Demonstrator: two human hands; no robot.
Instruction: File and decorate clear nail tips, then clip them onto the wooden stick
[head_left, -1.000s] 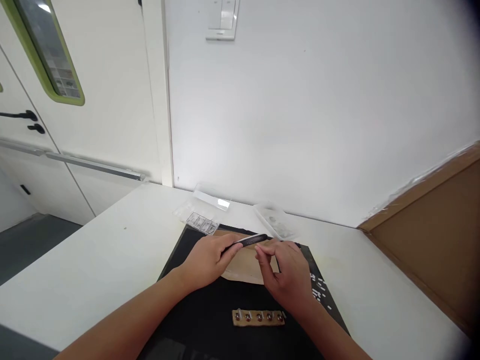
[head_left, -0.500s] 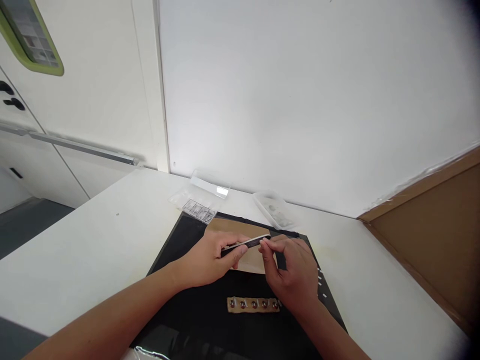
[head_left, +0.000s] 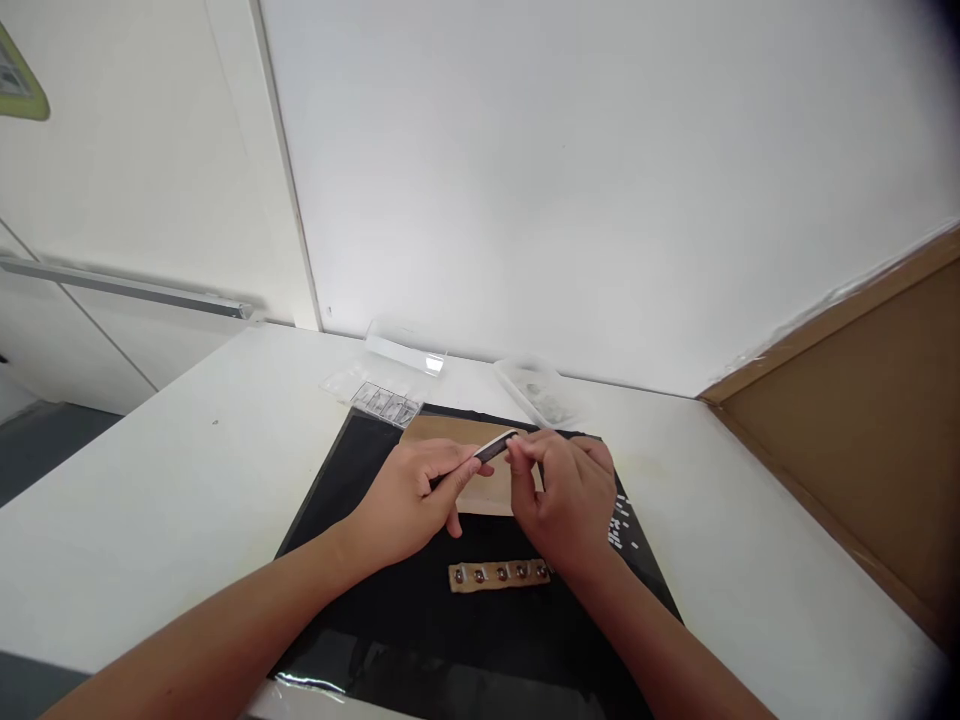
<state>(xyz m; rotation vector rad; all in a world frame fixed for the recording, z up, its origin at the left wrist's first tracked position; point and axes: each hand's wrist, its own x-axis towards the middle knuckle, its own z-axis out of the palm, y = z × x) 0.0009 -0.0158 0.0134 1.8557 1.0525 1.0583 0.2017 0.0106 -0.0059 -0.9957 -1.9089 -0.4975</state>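
Your left hand [head_left: 409,500] has its grip clenched around a thin dark tool [head_left: 487,451], thumb and fingers pinching it near the handle end. Your right hand [head_left: 566,490] pinches the tool's far tip between its fingertips. The tool hangs between both grips, just above a tan sheet [head_left: 450,432] lying on the black mat [head_left: 330,500]. Just nearer you than the grips lies a tan strip with metal studs [head_left: 499,575]. Beyond them on the bench [head_left: 187,480] sit a clear compartment box [head_left: 379,395] and a clear dish [head_left: 540,392].
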